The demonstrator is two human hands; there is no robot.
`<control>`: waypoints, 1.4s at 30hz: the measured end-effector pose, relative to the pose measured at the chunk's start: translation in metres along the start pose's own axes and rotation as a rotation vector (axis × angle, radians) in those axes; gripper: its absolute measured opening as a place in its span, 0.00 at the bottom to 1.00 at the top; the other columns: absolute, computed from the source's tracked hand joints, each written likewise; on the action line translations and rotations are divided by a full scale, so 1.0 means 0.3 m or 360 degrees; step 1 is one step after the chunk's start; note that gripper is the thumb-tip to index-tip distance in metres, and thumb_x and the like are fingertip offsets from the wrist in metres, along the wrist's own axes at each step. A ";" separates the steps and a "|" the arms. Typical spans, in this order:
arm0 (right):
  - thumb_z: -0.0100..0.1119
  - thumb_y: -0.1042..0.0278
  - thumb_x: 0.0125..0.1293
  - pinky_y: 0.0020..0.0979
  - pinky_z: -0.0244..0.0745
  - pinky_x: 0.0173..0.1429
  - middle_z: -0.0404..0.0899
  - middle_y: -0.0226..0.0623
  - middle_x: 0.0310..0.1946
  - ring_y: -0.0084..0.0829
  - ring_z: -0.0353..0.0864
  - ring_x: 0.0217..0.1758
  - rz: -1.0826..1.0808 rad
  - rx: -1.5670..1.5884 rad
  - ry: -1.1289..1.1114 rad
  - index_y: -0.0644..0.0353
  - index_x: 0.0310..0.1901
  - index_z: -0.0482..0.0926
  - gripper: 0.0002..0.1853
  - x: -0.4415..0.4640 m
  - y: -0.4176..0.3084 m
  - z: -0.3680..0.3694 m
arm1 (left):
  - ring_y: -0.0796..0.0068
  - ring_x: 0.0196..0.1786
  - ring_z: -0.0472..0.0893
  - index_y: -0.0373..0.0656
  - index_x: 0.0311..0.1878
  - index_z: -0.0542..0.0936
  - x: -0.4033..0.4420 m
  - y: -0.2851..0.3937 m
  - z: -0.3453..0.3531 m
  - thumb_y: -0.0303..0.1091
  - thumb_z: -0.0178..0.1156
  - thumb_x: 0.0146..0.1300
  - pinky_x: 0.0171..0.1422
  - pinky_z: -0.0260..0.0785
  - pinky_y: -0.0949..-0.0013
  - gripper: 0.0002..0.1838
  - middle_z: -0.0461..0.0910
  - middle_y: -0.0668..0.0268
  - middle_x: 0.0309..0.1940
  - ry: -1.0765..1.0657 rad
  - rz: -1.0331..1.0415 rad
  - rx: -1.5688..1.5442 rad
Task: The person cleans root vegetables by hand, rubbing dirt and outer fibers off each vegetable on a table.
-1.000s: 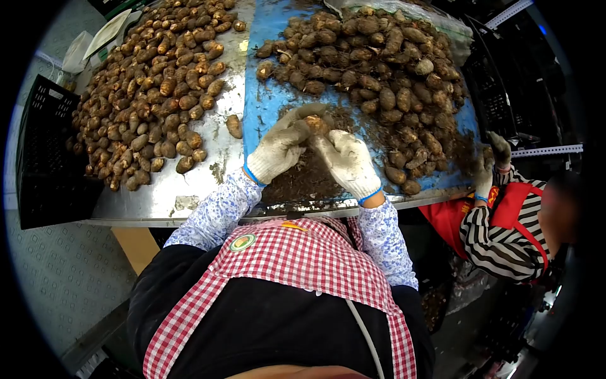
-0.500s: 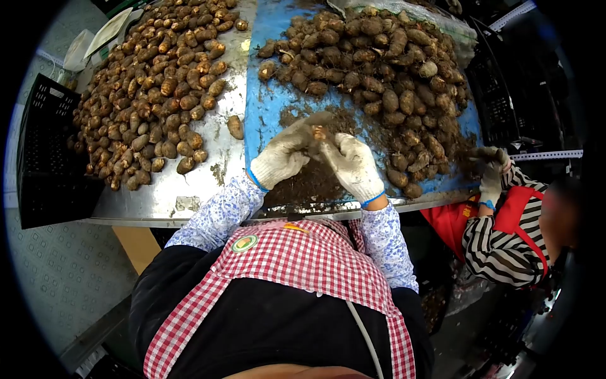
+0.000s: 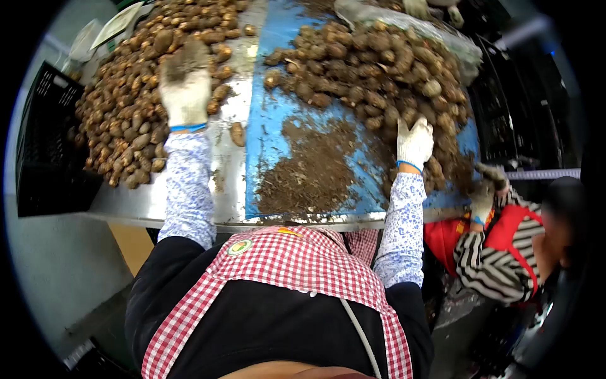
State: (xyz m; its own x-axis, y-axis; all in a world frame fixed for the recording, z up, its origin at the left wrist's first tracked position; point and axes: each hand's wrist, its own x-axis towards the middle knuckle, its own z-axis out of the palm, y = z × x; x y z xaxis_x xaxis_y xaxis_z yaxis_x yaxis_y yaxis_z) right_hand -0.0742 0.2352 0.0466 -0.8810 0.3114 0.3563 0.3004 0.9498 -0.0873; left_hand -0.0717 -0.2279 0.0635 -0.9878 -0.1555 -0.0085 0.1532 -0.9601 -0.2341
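Observation:
My left hand (image 3: 185,88), in a white glove with dirt-darkened fingers, is stretched flat over the left pile of trimmed brown taros (image 3: 139,101). Its fingers look extended and somewhat blurred, with no taro visible in them. At the near side of the soil-covered taro heap (image 3: 379,63), my right hand (image 3: 415,144) has its gloved fingers curled in among the roots. They appear closed on a taro, though the fingertips blend into the dark heap. A single taro (image 3: 237,134) lies on the bare metal between the two piles.
Loose soil (image 3: 309,167) covers part of the blue sheet (image 3: 268,101) on the metal table. Black crates (image 3: 47,145) stand at both sides. A co-worker in a red apron (image 3: 512,224) is at the right; another person's gloved hands (image 3: 435,9) show at the far edge.
My hands were together over the soil, holding a small taro. They have parted: my left hand has gone left over the trimmed pile, my right hand rightward into the soil-covered heap.

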 end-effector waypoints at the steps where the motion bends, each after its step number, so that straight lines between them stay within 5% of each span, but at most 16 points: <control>1: 0.66 0.45 0.60 0.47 0.79 0.47 0.79 0.52 0.41 0.52 0.82 0.45 -0.0100 -0.0032 -0.0004 0.62 0.46 0.75 0.27 0.002 -0.011 0.034 | 0.48 0.61 0.77 0.30 0.62 0.70 -0.009 -0.073 0.041 0.28 0.52 0.66 0.66 0.74 0.51 0.22 0.76 0.44 0.58 0.0241 0.0333 0.0044; 4: 0.67 0.50 0.59 0.47 0.78 0.51 0.78 0.52 0.43 0.52 0.80 0.49 -0.0286 0.0026 0.0048 0.63 0.51 0.73 0.27 -0.005 -0.022 0.042 | 0.63 0.52 0.82 0.34 0.55 0.78 -0.073 -0.237 -0.052 0.26 0.56 0.65 0.55 0.79 0.64 0.16 0.81 0.50 0.52 0.0421 0.0117 0.1360; 5: 0.68 0.53 0.59 0.47 0.77 0.52 0.77 0.51 0.46 0.51 0.79 0.51 -0.0348 0.0108 0.0045 0.62 0.54 0.72 0.28 -0.003 0.002 0.063 | 0.68 0.48 0.83 0.37 0.57 0.78 -0.071 -0.282 -0.111 0.27 0.56 0.67 0.48 0.81 0.68 0.16 0.81 0.52 0.52 0.0673 -0.0273 0.0996; 8: 0.69 0.61 0.57 0.48 0.75 0.57 0.73 0.54 0.53 0.52 0.75 0.56 -0.0313 0.0174 -0.0118 0.51 0.67 0.67 0.35 -0.054 -0.010 0.035 | 0.65 0.38 0.85 0.36 0.55 0.76 -0.192 -0.452 -0.131 0.34 0.58 0.66 0.40 0.81 0.67 0.17 0.84 0.53 0.36 0.0006 -0.0662 0.1854; 11: 0.69 0.65 0.56 0.44 0.74 0.62 0.71 0.46 0.63 0.51 0.73 0.60 -0.0745 0.0120 -0.0159 0.52 0.64 0.71 0.32 -0.129 -0.044 0.021 | 0.72 0.28 0.79 0.32 0.59 0.73 -0.190 -0.579 -0.246 0.31 0.58 0.66 0.31 0.77 0.70 0.20 0.82 0.56 0.32 0.0044 -0.0993 0.1709; 15: 0.63 0.64 0.63 0.44 0.76 0.56 0.82 0.45 0.45 0.48 0.79 0.50 -0.0561 0.0357 -0.0181 0.63 0.46 0.81 0.14 -0.123 0.014 0.233 | 0.73 0.34 0.78 0.33 0.61 0.72 -0.196 -0.679 -0.277 0.33 0.52 0.69 0.39 0.78 0.69 0.20 0.81 0.57 0.43 -0.0268 -0.1040 0.2699; 17: 0.63 0.64 0.62 0.43 0.78 0.53 0.83 0.43 0.41 0.46 0.82 0.44 -0.0609 0.0354 -0.0128 0.61 0.46 0.80 0.14 -0.161 -0.033 0.213 | 0.65 0.44 0.81 0.41 0.65 0.72 -0.224 -0.700 -0.193 0.37 0.50 0.70 0.51 0.76 0.64 0.22 0.78 0.54 0.52 -0.0448 -0.0902 0.3683; 19: 0.63 0.63 0.62 0.43 0.79 0.53 0.83 0.43 0.41 0.43 0.82 0.44 -0.0693 0.0450 -0.0317 0.61 0.49 0.79 0.16 -0.218 -0.096 0.162 | 0.57 0.51 0.81 0.42 0.65 0.72 -0.195 -0.693 -0.379 0.41 0.49 0.70 0.57 0.74 0.60 0.23 0.77 0.53 0.57 -0.0713 -0.0625 0.3894; 20: 0.63 0.64 0.61 0.43 0.76 0.60 0.81 0.45 0.46 0.40 0.80 0.51 -0.0910 0.0517 -0.0481 0.59 0.58 0.75 0.24 -0.259 -0.153 0.096 | 0.54 0.53 0.80 0.42 0.64 0.73 -0.186 -0.687 -0.361 0.41 0.49 0.71 0.58 0.73 0.59 0.22 0.77 0.52 0.57 -0.0642 -0.0935 0.3838; 21: 0.61 0.65 0.60 0.45 0.68 0.67 0.78 0.46 0.52 0.41 0.74 0.59 -0.1131 0.0234 -0.0087 0.58 0.67 0.67 0.32 -0.317 -0.146 0.211 | 0.52 0.55 0.80 0.41 0.62 0.74 -0.178 -0.678 -0.341 0.42 0.48 0.71 0.60 0.72 0.57 0.22 0.77 0.51 0.57 -0.0565 -0.1236 0.3761; 23: 0.60 0.65 0.60 0.46 0.64 0.68 0.75 0.46 0.56 0.43 0.71 0.62 -0.1080 0.0141 -0.0308 0.57 0.72 0.61 0.37 -0.324 -0.194 0.157 | 0.53 0.55 0.79 0.38 0.59 0.76 -0.165 -0.645 -0.394 0.40 0.49 0.70 0.59 0.70 0.59 0.21 0.80 0.49 0.51 -0.0464 -0.1084 0.3527; 26: 0.65 0.56 0.58 0.44 0.67 0.62 0.75 0.46 0.56 0.44 0.72 0.60 -0.0962 0.0181 -0.0623 0.52 0.70 0.65 0.38 -0.264 -0.200 0.151 | 0.54 0.50 0.80 0.36 0.58 0.76 -0.171 -0.603 -0.462 0.38 0.49 0.69 0.55 0.72 0.59 0.20 0.80 0.50 0.51 -0.0314 -0.0624 0.3447; 33: 0.74 0.54 0.52 0.43 0.74 0.58 0.79 0.49 0.49 0.48 0.77 0.55 -0.0942 0.0337 -0.0684 0.61 0.54 0.76 0.31 -0.215 -0.259 0.125 | 0.60 0.52 0.80 0.36 0.59 0.75 -0.193 -0.583 -0.381 0.38 0.51 0.68 0.56 0.71 0.62 0.21 0.80 0.52 0.50 -0.0185 -0.0804 0.3224; 38: 0.72 0.55 0.56 0.43 0.77 0.51 0.82 0.47 0.43 0.46 0.81 0.47 -0.0984 0.0683 -0.0300 0.62 0.52 0.78 0.26 -0.279 -0.244 -0.055 | 0.71 0.38 0.78 0.40 0.59 0.74 -0.184 -0.558 -0.381 0.47 0.45 0.74 0.40 0.72 0.68 0.22 0.79 0.62 0.40 -0.1144 -0.0730 0.2729; 40: 0.68 0.56 0.61 0.43 0.79 0.49 0.82 0.50 0.42 0.47 0.82 0.46 -0.1230 0.0620 -0.0051 0.64 0.55 0.77 0.26 -0.285 -0.220 -0.125 | 0.75 0.27 0.77 0.42 0.57 0.75 -0.183 -0.563 -0.393 0.51 0.41 0.77 0.26 0.70 0.71 0.24 0.79 0.67 0.32 -0.1089 -0.1022 0.2272; 42: 0.61 0.62 0.67 0.41 0.80 0.41 0.82 0.47 0.37 0.42 0.84 0.38 -0.1360 0.0654 0.0182 0.65 0.52 0.77 0.18 -0.285 -0.232 -0.162 | 0.79 0.14 0.67 0.45 0.44 0.76 -0.188 -0.583 -0.372 0.49 0.39 0.77 0.14 0.58 0.70 0.21 0.74 0.72 0.21 -0.0069 -0.2021 0.1388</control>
State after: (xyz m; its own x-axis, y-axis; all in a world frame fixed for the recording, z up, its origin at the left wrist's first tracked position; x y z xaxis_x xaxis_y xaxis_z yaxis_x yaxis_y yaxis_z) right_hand -0.0020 0.1411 0.0673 -0.6956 -0.4765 0.5376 -0.5991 0.7978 -0.0680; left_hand -0.0459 -0.0254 -0.0036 -0.4770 0.8511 -0.2193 -0.7770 -0.2918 0.5578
